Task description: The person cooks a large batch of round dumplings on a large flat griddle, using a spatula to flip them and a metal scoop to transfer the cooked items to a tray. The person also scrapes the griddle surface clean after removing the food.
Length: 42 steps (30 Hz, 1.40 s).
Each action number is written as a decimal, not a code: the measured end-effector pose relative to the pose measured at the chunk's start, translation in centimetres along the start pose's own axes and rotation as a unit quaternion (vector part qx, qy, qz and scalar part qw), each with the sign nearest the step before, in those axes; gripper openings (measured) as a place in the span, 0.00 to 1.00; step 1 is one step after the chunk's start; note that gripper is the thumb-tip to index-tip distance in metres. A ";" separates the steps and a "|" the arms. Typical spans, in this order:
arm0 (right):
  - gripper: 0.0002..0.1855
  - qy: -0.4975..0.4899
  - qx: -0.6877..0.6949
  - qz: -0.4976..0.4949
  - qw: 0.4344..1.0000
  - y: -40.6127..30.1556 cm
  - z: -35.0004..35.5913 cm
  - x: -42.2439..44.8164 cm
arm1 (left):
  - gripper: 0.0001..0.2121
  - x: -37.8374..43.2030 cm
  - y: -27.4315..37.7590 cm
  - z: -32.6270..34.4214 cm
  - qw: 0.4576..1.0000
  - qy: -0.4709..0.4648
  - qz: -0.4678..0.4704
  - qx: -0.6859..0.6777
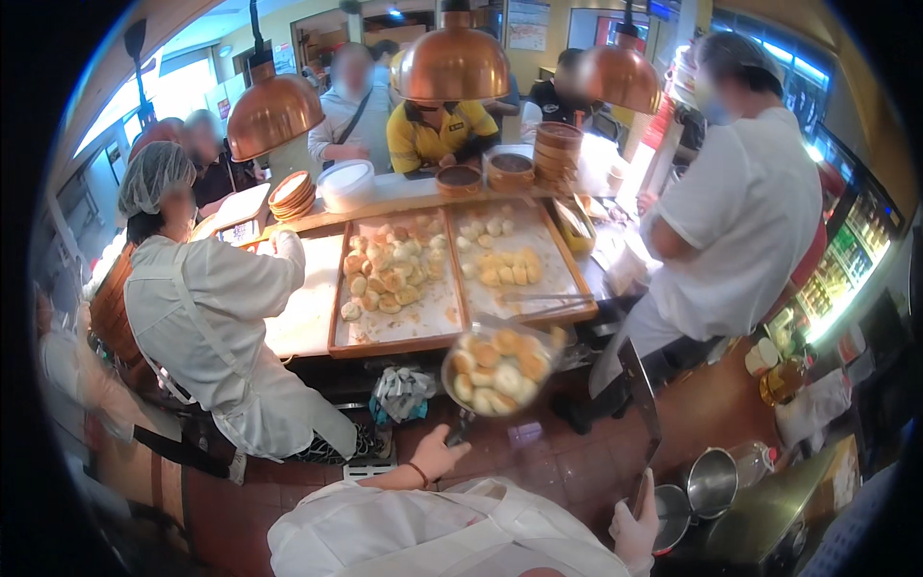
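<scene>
My left hand (436,456) grips the dark handle (459,431) of a round pan (448,393). Browned and pale buns (505,368) fill that pan, which is held above the floor, in front of the counter. In my gloved right hand (636,532) is a long metal spatula (639,393), its flat blade pointing up and away from me. Beyond the pan, one wooden-edged tray (360,330) bears a heap of buns (389,267). The tray (555,249) beside it holds paler buns (510,267) and a pair of metal tongs (551,306).
A co-worker in white (202,324) stands left, another (735,216) right. Copper heat lamps (454,61) hang above the counter. Bamboo steamers (557,155) stand at its back, with people beyond. Metal pots (712,483) and an oil bottle (782,382) are at right.
</scene>
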State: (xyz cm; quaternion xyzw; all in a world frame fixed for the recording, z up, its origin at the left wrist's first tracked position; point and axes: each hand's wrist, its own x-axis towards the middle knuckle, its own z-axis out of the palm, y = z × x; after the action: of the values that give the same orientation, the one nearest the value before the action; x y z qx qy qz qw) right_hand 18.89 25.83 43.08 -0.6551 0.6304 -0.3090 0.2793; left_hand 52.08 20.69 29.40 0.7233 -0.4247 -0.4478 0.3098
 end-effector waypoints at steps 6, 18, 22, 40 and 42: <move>0.36 -0.062 0.154 0.035 0.985 -0.8 1.8 1.6 | 0.15 10.2 5.5 -4.8 0.960 0.146 0.009 -0.238; 0.32 0.005 0.460 0.292 0.838 -1.3 1.9 3.1 | 0.12 1.1 8.2 -4.2 0.923 0.011 -0.084 -0.376; 0.25 -0.003 0.507 0.302 0.807 -1.2 1.6 3.1 | 0.11 -1.3 7.1 -1.5 0.967 0.016 -0.041 -0.250; 0.12 0.446 0.708 0.252 0.486 9.7 2.5 -16.7 | 0.18 13.2 3.3 21.1 0.758 -0.492 0.329 0.273; 0.12 0.507 0.745 0.186 0.391 11.1 4.1 -22.0 | 0.17 12.4 3.6 25.4 0.711 -0.534 0.354 0.290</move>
State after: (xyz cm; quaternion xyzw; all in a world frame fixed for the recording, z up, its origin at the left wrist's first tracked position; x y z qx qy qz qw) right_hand 14.38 47.16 30.84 0.2257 0.2800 -0.8707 0.3355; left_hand 30.68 6.26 17.29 0.2148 -0.8532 -0.4718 -0.0571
